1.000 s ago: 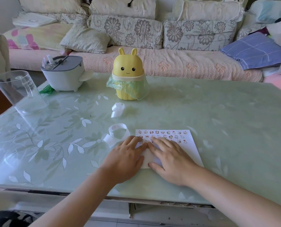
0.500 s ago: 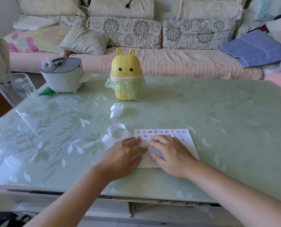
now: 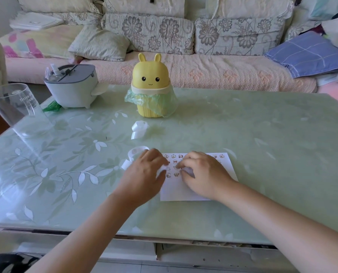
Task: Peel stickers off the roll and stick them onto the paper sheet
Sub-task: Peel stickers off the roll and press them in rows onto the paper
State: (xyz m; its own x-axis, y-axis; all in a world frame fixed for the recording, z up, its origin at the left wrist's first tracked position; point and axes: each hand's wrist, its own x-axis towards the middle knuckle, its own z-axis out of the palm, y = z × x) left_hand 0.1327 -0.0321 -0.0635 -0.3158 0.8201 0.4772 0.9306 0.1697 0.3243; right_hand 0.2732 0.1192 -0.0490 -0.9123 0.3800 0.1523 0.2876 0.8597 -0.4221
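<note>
**State.** The left hand (image 3: 144, 172) lies at the left edge of the paper sheet (image 3: 182, 192). Its fingers (image 3: 156, 156) are loosely bent and rest there, with nothing seen grasped. The right hand (image 3: 205, 172) is set over the middle of the sheet, its fingers (image 3: 185, 162) bent down with the tips on the paper. Whether a sticker is pinched beneath those tips cannot be told. Rows of stickers (image 3: 168, 175) are already placed on the sheet, just ahead of and between both sets of fingers. The sticker roll (image 3: 133, 151), a loose white loop, lies on the desk (image 3: 262, 154) just beyond the left fingers. A second white curl (image 3: 139, 128) lies farther beyond them.

**Hazards, as judged.**
1. Overlap. The applied stickers are closely spaced. If a new one is set down unsighted behind the right fingers, a neighbour is likely to be covered.
2. Sheet slip. The desk surface looks glossy. If the left edge is released while the right fingers rub sideways, the sheet can be dragged and the row skewed.
3. Creasing. A sticker pressed from one edge only can be folded onto itself.
4. Roll displacement. The loop is light and uncoiled. It can be knocked away or tangled when it is reached for by the left fingers.
5. Crumpling. The bare part of the sheet behind the right fingers can be buckled by palm pressure.
</note>
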